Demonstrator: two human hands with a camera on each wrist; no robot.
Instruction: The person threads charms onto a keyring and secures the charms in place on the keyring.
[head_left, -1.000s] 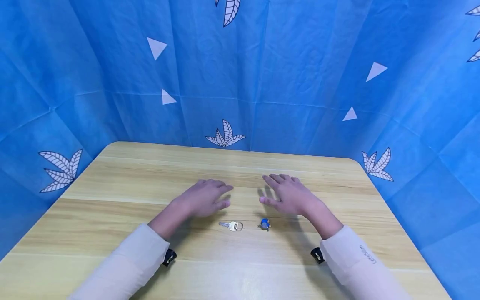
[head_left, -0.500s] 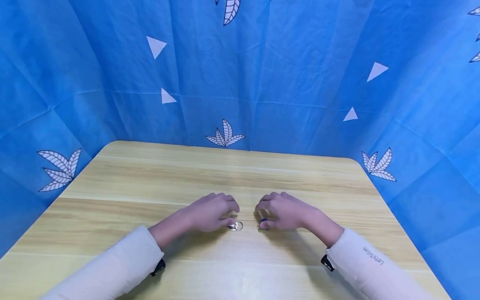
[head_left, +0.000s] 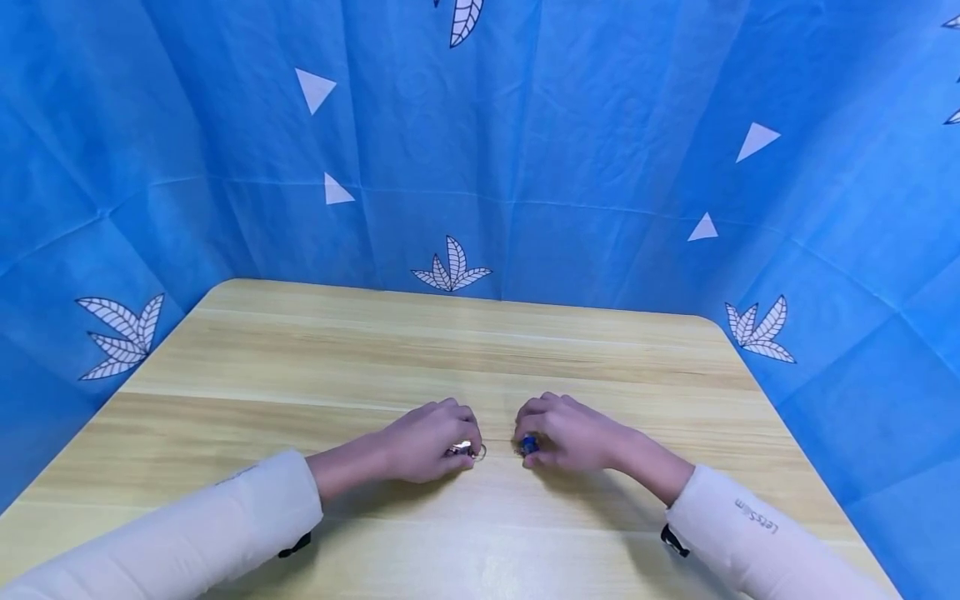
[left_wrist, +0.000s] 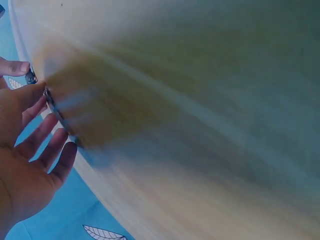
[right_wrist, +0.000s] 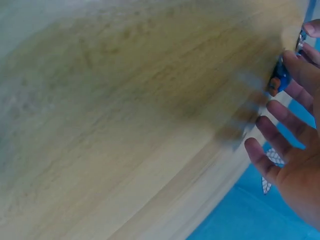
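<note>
A small metal key (head_left: 461,447) with a ring lies at the middle of the table. My left hand (head_left: 429,442) has its thumb and index finger about the key, pinching it low at the tabletop; part of the key is hidden by the fingers. To its right, my right hand (head_left: 573,435) pinches a small blue charm (head_left: 529,444) between thumb and index finger. In the right wrist view the charm (right_wrist: 281,75) shows blue with an orange bit, the other fingers spread loosely. The left wrist view shows my left hand (left_wrist: 30,165) with its remaining fingers relaxed.
The wood-grain table (head_left: 420,350) reaches back to a blue curtain (head_left: 600,150) with white leaf and triangle prints. Black wrist straps (head_left: 672,540) show under the pale sleeves (head_left: 735,525).
Both hands have come down and toward me from above the table. Their fingers have curled in, the left about the key and the right about the blue charm.
</note>
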